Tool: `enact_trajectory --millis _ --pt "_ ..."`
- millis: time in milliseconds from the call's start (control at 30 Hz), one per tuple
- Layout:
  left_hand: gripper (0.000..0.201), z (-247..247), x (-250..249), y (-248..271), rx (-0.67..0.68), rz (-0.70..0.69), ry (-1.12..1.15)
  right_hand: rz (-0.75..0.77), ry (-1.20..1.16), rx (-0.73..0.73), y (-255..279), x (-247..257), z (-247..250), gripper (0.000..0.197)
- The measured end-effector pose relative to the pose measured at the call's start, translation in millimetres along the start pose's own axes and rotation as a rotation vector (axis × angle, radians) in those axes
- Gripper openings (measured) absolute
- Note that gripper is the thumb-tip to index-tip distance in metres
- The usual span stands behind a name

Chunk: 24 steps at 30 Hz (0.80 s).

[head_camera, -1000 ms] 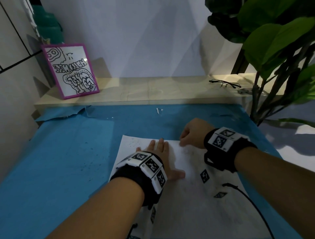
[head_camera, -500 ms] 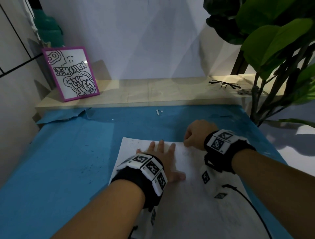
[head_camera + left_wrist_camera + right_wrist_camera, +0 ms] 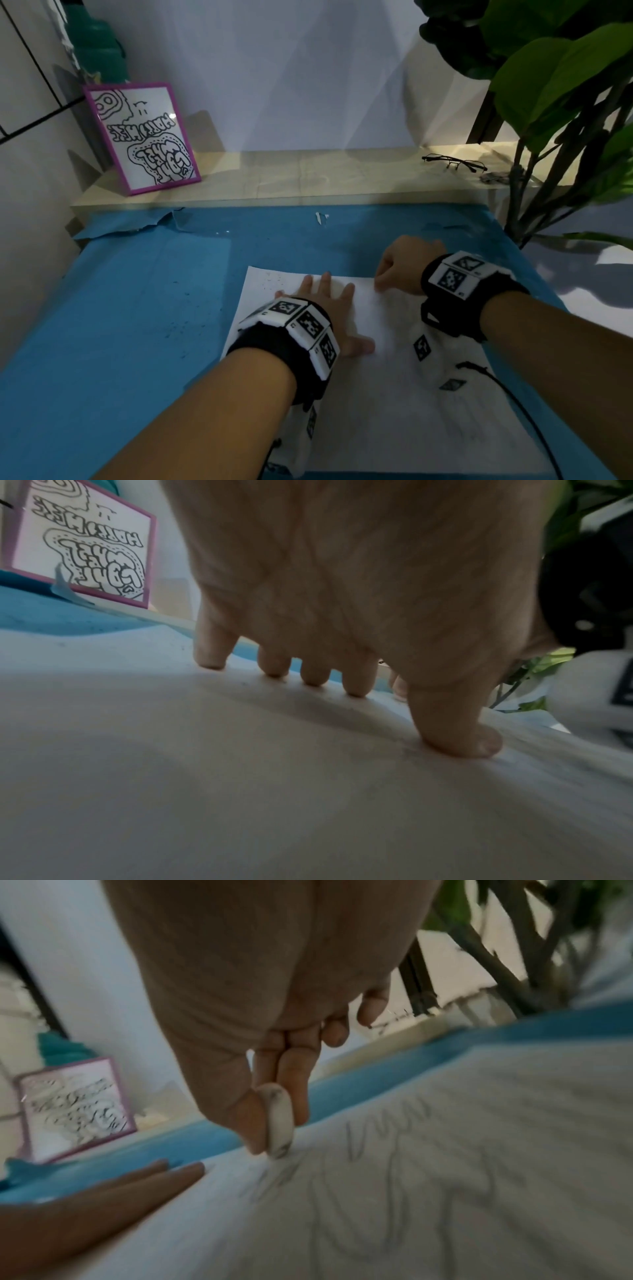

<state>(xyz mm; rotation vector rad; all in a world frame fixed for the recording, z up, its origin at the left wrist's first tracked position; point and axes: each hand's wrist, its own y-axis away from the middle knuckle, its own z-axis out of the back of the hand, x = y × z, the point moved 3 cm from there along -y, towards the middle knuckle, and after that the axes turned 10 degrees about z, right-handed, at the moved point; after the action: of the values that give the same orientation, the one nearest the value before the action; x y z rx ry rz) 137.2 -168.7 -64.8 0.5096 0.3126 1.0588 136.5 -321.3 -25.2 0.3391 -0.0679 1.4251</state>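
A white sheet of paper (image 3: 394,394) with faint pencil lines lies on the blue table cover (image 3: 120,325). My left hand (image 3: 329,301) lies flat on the sheet's upper left part, fingers spread and pressing down, as the left wrist view shows (image 3: 308,669). My right hand (image 3: 397,270) is at the sheet's far edge and pinches a smudged white eraser (image 3: 279,1121) between thumb and fingers. The eraser's tip touches the paper (image 3: 445,1150) over pencil marks. In the head view the eraser is hidden under the right hand.
A pink-framed black-and-white drawing (image 3: 144,137) leans on the pale wooden ledge (image 3: 291,178) at the back left. Eyeglasses (image 3: 455,162) lie on the ledge at the right. A leafy plant (image 3: 555,85) stands at the right edge. A black cable (image 3: 513,404) crosses the sheet's lower right.
My right hand with the eraser has shifted slightly right and away along the sheet's far edge. The left hand stays flat on the paper.
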Motion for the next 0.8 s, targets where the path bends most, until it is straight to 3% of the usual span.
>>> enact_trajectory --millis 133,267,400,467,533,667,800 --pt "0.1 1.3 0.0 -1.7 -0.004 -0.002 0.0 0.071 -0.125 0.109 6.2 7.3 -14.3 0.012" --pt "0.1 0.5 0.0 0.0 0.005 0.006 -0.013 -0.026 -0.032 0.011 4.8 -5.0 1.6 0.018" --pt "0.099 2.4 -0.6 -1.6 -0.001 0.006 -0.015 0.079 -0.055 0.087 7.5 9.0 -14.0 0.013" --pt "0.099 2.0 -0.6 -0.4 0.003 0.006 -0.013 0.006 -0.077 0.058 7.6 -1.8 -8.1 0.013" --pt "0.099 2.0 -0.6 1.1 0.001 0.008 -0.025 -0.036 0.05 -0.005 6.1 -10.5 4.9 0.017" --pt "0.1 2.9 -0.6 -1.0 0.006 0.007 -0.018 0.041 -0.003 0.062 12.9 -6.2 -7.9 0.014" --pt "0.1 1.4 -0.6 0.8 0.005 0.011 -0.023 -0.015 0.063 -0.003 13.0 -15.8 4.7 0.016"
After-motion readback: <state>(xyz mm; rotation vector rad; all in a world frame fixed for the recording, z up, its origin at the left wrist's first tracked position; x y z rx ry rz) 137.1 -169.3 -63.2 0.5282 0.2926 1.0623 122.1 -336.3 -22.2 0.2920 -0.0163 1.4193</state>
